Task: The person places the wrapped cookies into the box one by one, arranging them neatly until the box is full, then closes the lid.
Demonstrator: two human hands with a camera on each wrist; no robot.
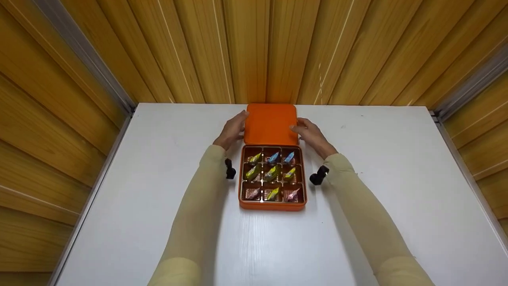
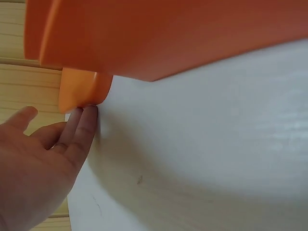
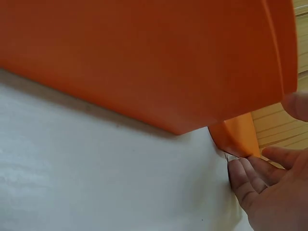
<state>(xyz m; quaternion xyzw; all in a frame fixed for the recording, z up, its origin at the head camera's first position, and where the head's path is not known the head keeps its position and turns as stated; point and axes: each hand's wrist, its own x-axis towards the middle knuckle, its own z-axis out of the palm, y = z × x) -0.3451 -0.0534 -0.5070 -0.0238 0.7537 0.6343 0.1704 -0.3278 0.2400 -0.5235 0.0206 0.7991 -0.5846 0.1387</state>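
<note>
An orange box (image 1: 273, 206) stands on the table, its brown insert divided into several compartments. Small shiny wrapped pieces (image 1: 272, 173), yellow, blue and pink, lie in them. Directly behind the box is its plain orange lid (image 1: 271, 124), low over the table with its flat top up. My left hand (image 1: 233, 129) is at the lid's left side, the extended fingers (image 2: 86, 127) touching its edge and the thumb apart. On the opposite side, my right hand (image 1: 313, 137) has its fingertips (image 3: 238, 171) against the lid's edge; the thumb overlaps the top in the head view.
The white table (image 1: 166, 159) extends to both sides and in front of the box. A wood-patterned wall (image 1: 254, 51) rises right behind the lid, and similar panels (image 1: 39, 159) flank the table. Dark wrist devices (image 1: 319, 175) sit beside the box.
</note>
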